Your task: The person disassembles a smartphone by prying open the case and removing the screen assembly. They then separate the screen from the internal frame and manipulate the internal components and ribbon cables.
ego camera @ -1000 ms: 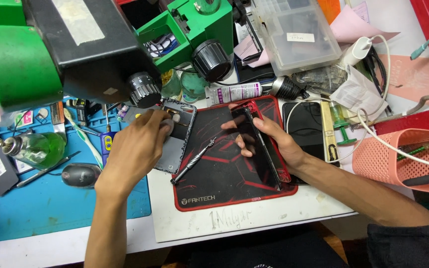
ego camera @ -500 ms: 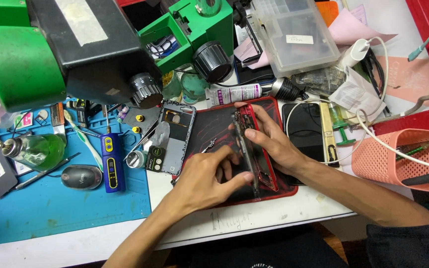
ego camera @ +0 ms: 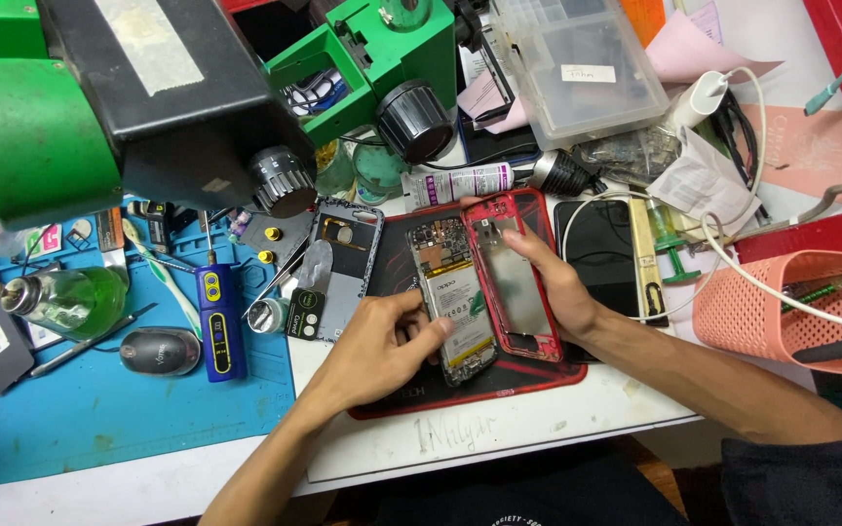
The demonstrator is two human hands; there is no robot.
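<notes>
My left hand [ego camera: 382,346] rests on the black and red work mat [ego camera: 538,375], its fingers on the lower edge of an opened phone body [ego camera: 452,292] with its battery and circuit board showing. My right hand [ego camera: 553,287] holds a red phone back frame [ego camera: 509,282] tilted up beside that body, thumb on its inner face. The two parts lie side by side, touching along one long edge.
A grey phone frame [ego camera: 338,263] lies left of the mat. A blue mat [ego camera: 99,409] carries a blue tool [ego camera: 218,321], a green liquid bottle [ego camera: 60,300] and a small mouse [ego camera: 158,351]. A green and black microscope [ego camera: 148,88] hangs above. A black phone [ego camera: 601,258] and pink basket [ego camera: 782,312] sit at the right.
My left hand came from the grey frame at the left onto the mat. The red frame has been swung away from the phone body, which now lies exposed.
</notes>
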